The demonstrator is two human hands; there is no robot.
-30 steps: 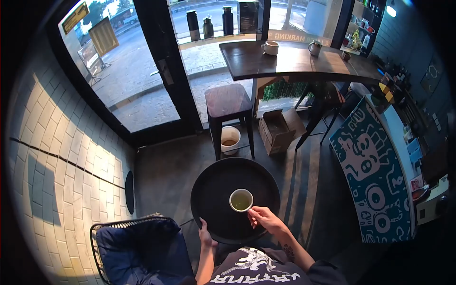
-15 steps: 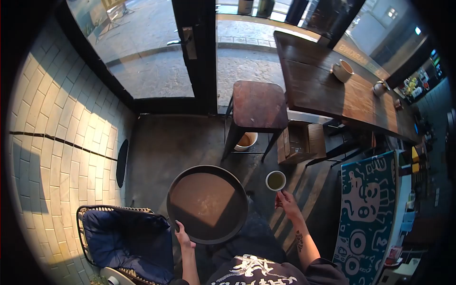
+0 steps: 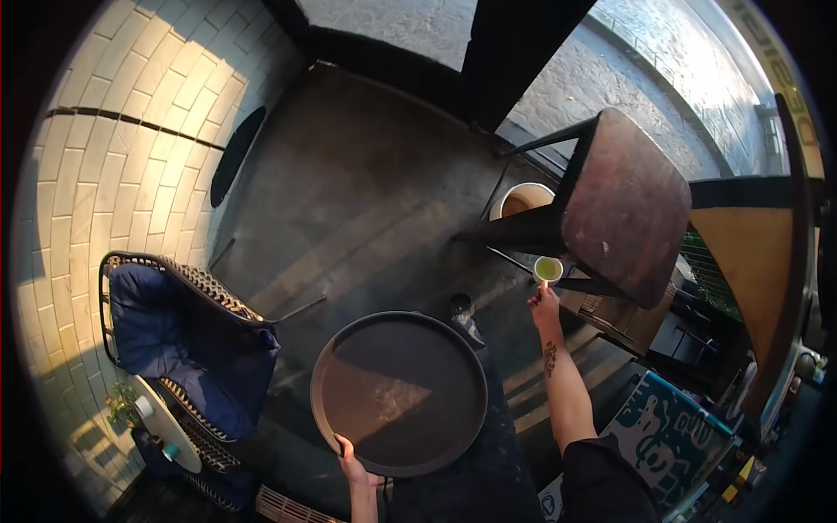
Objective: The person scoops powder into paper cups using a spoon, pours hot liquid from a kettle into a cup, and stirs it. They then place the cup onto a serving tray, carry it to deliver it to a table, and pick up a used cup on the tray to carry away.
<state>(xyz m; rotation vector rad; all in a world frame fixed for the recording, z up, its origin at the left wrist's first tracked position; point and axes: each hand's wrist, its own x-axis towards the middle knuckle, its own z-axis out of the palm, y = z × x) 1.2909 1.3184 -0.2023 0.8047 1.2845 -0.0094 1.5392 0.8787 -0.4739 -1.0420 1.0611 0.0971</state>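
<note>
My left hand (image 3: 356, 466) grips the lower left rim of a large round dark serving tray (image 3: 410, 366), thumb over the edge. Nothing stands on the tray; a patch of sunlight and pale marks show on its surface. Held out ahead in my right hand (image 3: 542, 307) is a small white cup (image 3: 548, 270) of greenish liquid, with my fingers closed at its near side. Just right of the cup is a stool (image 3: 623, 205) with a reddish-brown seat. A white bucket (image 3: 500, 207), brownish inside, stands on the floor partly behind the stool's legs.
At left, a wicker armchair with a navy cushion (image 3: 187, 340) stands by the tiled wall (image 3: 96, 200). A small round table (image 3: 170, 423) holds a plant. Right of me are a cardboard box (image 3: 641, 322) and a teal patterned panel (image 3: 667, 436).
My view has swung left and downward, nearer the stool and bucket. My right arm has stretched forward with the cup, now beside the stool. The tray stays in my left hand.
</note>
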